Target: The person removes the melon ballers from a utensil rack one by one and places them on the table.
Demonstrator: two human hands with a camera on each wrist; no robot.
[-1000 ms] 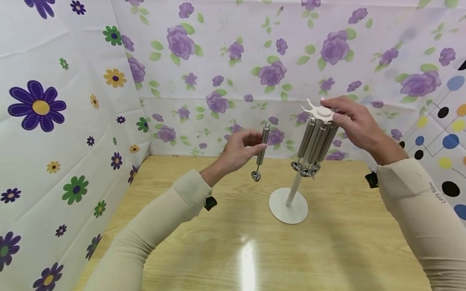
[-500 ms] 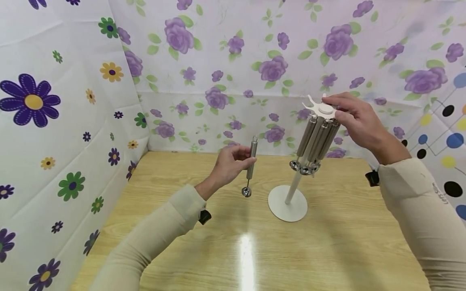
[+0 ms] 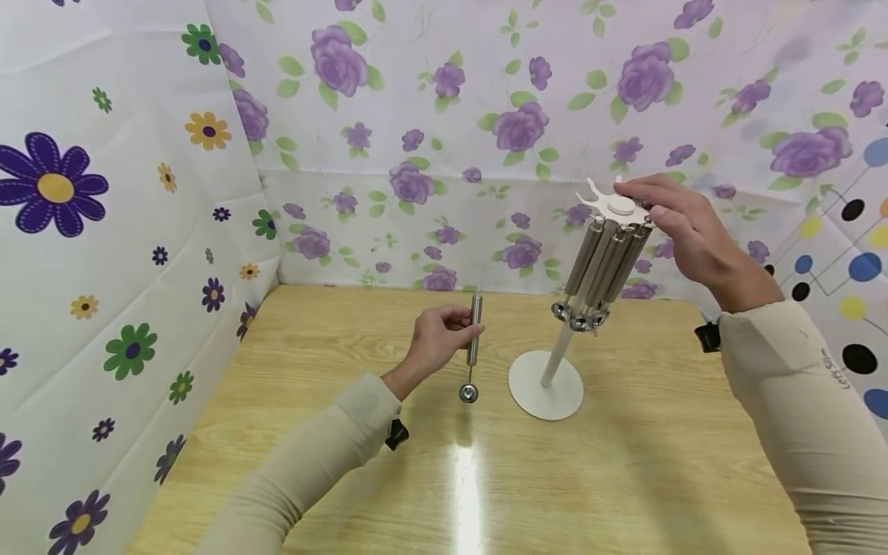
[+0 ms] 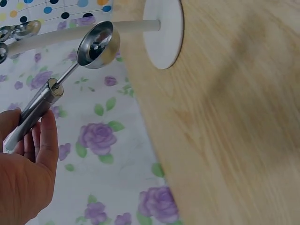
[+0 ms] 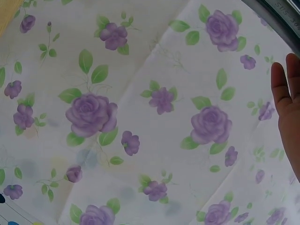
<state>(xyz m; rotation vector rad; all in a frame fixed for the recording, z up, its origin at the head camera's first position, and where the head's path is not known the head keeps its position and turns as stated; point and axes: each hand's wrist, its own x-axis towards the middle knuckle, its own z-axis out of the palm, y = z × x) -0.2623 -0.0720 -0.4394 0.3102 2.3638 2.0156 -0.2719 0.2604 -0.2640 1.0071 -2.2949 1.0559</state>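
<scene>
My left hand (image 3: 433, 339) pinches the handle of a metal melon baller (image 3: 474, 353) between thumb and fingers, its round bowl pointing down above the table. In the left wrist view the hollow bowl (image 4: 99, 47) sits on a thin shaft. A white utensil rack (image 3: 598, 205) with curved hooks stands to the right, and several metal-handled utensils (image 3: 584, 262) hang from it. My right hand (image 3: 697, 243) rests at the rack's top with its fingers fairly straight. The right wrist view shows only part of that hand (image 5: 290, 110), near a metal handle (image 5: 276, 21).
The rack's round white base (image 3: 546, 397) stands on the wooden table (image 3: 388, 493). Flower-patterned cloth (image 3: 416, 116) hangs behind the table and another flowered cloth (image 3: 146, 254) on the left. A dotted cloth (image 3: 839, 308) is at the right.
My left hand has carried the melon baller down and to the left, away from the rack. The right hand stays at the rack's top, its thumb slightly drawn back.
</scene>
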